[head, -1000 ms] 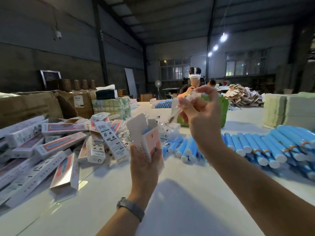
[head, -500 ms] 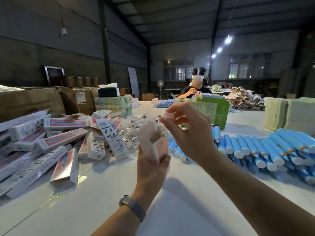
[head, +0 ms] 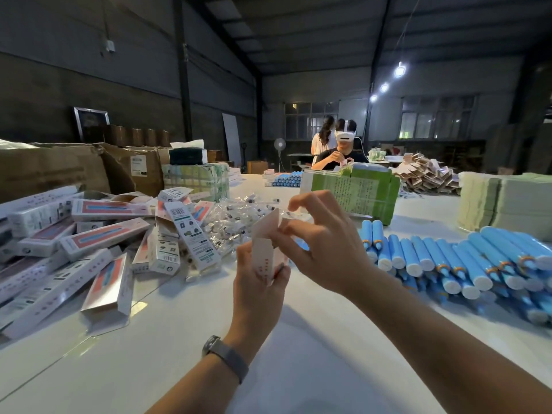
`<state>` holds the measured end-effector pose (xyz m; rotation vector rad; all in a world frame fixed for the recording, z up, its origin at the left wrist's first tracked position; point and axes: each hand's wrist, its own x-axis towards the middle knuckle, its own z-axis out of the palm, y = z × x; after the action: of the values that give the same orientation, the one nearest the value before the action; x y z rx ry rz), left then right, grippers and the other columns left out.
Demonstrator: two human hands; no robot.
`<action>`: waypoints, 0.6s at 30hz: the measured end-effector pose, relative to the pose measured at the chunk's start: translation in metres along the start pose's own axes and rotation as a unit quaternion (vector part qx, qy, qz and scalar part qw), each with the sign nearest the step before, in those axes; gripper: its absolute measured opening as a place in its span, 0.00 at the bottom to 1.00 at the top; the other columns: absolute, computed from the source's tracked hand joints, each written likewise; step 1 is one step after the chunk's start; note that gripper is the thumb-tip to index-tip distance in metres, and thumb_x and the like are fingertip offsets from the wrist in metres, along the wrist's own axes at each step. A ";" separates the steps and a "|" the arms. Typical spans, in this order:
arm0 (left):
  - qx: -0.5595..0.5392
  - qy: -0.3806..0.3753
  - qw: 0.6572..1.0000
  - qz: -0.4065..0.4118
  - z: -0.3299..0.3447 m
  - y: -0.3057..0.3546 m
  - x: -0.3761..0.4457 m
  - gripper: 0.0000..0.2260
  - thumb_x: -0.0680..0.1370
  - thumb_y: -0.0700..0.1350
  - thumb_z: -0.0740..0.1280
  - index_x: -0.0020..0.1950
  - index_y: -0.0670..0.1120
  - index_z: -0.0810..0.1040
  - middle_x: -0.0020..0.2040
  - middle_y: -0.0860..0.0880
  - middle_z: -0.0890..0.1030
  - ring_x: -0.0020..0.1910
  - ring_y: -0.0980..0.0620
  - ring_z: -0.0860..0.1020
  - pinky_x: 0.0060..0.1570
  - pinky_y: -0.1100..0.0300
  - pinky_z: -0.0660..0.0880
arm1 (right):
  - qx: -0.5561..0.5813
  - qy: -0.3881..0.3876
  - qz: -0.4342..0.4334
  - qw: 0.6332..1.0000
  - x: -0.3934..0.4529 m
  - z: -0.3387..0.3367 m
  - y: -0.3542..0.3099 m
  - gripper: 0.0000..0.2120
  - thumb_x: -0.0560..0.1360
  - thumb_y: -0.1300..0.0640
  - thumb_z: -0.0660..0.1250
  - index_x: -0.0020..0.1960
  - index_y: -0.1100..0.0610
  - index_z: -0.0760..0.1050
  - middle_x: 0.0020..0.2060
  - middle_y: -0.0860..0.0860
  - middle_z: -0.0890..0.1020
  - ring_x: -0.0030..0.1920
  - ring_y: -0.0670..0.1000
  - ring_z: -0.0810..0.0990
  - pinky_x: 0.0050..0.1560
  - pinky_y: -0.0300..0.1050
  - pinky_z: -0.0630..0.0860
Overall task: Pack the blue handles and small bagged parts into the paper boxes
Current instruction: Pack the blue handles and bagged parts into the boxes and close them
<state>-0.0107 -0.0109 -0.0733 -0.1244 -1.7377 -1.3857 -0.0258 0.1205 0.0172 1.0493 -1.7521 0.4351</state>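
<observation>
Left hand (head: 259, 289) grips an upright box (head: 266, 248), flap open. Right hand (head: 324, 245) pinches a bag (head: 294, 216) at its mouth. Handles (head: 457, 258) piled on the right.

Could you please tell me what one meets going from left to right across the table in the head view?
Heap of white-and-red paper boxes → pile of small clear bagged parts → left hand gripping an open paper box → right hand → rows of blue handles.

green bundle (head: 355, 196) mid-table | cardboard cartons (head: 53, 168) far left | standing fan (head: 279, 144) behind table
</observation>
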 end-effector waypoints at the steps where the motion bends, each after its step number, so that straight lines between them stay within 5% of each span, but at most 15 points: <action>1: 0.005 -0.004 1.000 0.003 -0.001 0.001 0.000 0.32 0.71 0.35 0.75 0.52 0.70 0.64 0.46 0.64 0.79 0.43 0.58 0.79 0.38 0.61 0.77 | -0.015 -0.016 -0.001 1.000 -0.002 0.000 0.001 0.17 0.78 0.45 0.64 0.45 0.56 0.84 0.52 0.55 0.79 0.56 0.60 0.74 0.48 0.56 0.75; 5: -0.023 -0.021 0.999 -0.028 -0.004 0.005 0.002 0.28 0.70 0.36 0.73 0.52 0.66 0.64 0.42 0.56 0.79 0.39 0.55 0.80 0.37 0.52 0.80 | 0.015 -0.047 0.003 0.999 -0.005 0.000 0.003 0.17 0.79 0.46 0.60 0.48 0.55 0.83 0.53 0.54 0.78 0.56 0.58 0.73 0.50 0.55 0.73; 10: -0.122 -0.071 0.990 -0.013 -0.009 0.015 0.001 0.18 0.75 0.57 0.68 0.58 0.57 0.62 0.48 0.63 0.80 0.48 0.56 0.83 0.39 0.63 0.80 | 0.272 -0.090 0.132 0.949 -0.008 0.004 0.008 0.12 0.77 0.57 0.66 0.60 0.54 0.73 0.53 0.42 0.76 0.48 0.43 0.78 0.44 0.37 0.78; 13: -0.125 -0.096 0.987 -0.016 -0.008 0.018 -0.001 0.14 0.77 0.58 0.60 0.59 0.57 0.60 0.49 0.63 0.80 0.48 0.55 0.83 0.40 0.64 0.80 | 0.405 -0.115 0.220 0.880 -0.010 0.005 0.010 0.15 0.76 0.61 0.69 0.58 0.49 0.69 0.52 0.43 0.78 0.46 0.45 0.80 0.47 0.45 0.81; 18: -0.075 -0.061 0.995 -0.003 -0.008 0.018 -0.001 0.12 0.79 0.60 0.55 0.58 0.58 0.70 0.48 0.56 0.80 0.46 0.52 0.82 0.42 0.55 0.81 | 0.454 -0.091 0.229 0.856 -0.011 0.003 0.012 0.19 0.71 0.59 0.75 0.56 0.47 0.71 0.46 0.46 0.79 0.39 0.44 0.79 0.44 0.44 0.80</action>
<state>0.0046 -0.0101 -0.0604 -0.2932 -1.7330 -1.5395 -0.0360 0.1302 0.0083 1.3104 -1.9932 1.6291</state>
